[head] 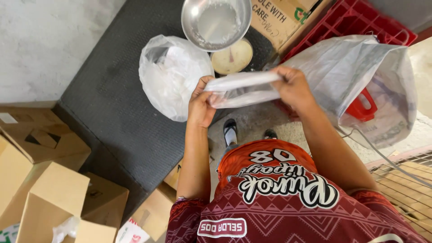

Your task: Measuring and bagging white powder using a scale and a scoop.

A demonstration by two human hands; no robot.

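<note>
A small clear plastic bag [243, 90] is stretched flat between the two hands, in front of the person's chest. The left hand [201, 104] pinches its near end with fingers closed on the film; the right hand [294, 87] grips the other end, fingers curled shut over it. Just beyond the left hand sits a knotted white plastic bag [171, 76] on a dark mat [121, 112]. Beyond both hands a metal bowl [216, 22] rests on a scale [232, 58]. Beside the right hand lies a large woven sack [360, 72] over a red crate [355, 20].
</note>
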